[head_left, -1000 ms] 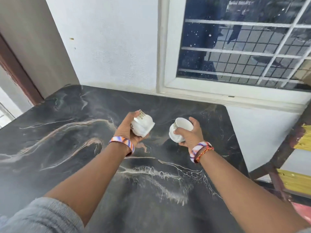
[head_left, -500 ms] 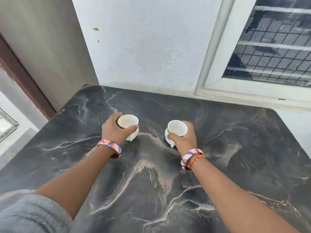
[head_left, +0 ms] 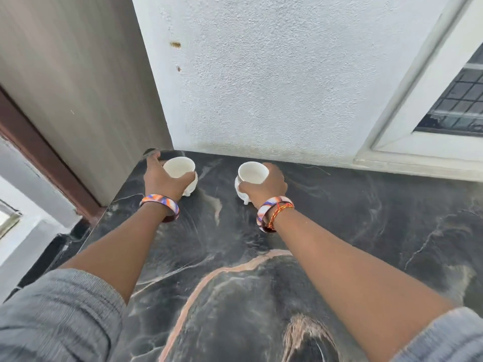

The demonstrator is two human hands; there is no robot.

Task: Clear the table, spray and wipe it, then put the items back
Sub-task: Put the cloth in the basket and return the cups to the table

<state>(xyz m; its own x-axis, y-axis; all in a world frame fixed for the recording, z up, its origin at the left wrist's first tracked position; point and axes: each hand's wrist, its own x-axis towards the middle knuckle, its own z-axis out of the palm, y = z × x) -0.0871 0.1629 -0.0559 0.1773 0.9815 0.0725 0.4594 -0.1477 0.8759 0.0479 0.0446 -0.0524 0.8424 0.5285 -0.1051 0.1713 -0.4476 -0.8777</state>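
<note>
Two white footed cups stand upright on the dark marbled table (head_left: 366, 218), near its far edge by the wall. My left hand (head_left: 159, 180) grips the left cup (head_left: 179, 167) round its rim and side. My right hand (head_left: 269, 186) grips the right cup (head_left: 252, 173) the same way, from the right side. Both cups look empty inside. Their small feet touch or nearly touch the tabletop. Each wrist carries a coloured bangle.
A white textured wall (head_left: 261, 87) rises right behind the cups. A grey panel with a brown frame (head_left: 65, 87) borders the table's far left corner. A window frame (head_left: 418, 142) sits at the right. The table's left edge drops off near my left arm.
Both hands carried the cups from the middle of the table, where they were tilted in the air, out to the far edge by the wall, now upright and low on the surface.
</note>
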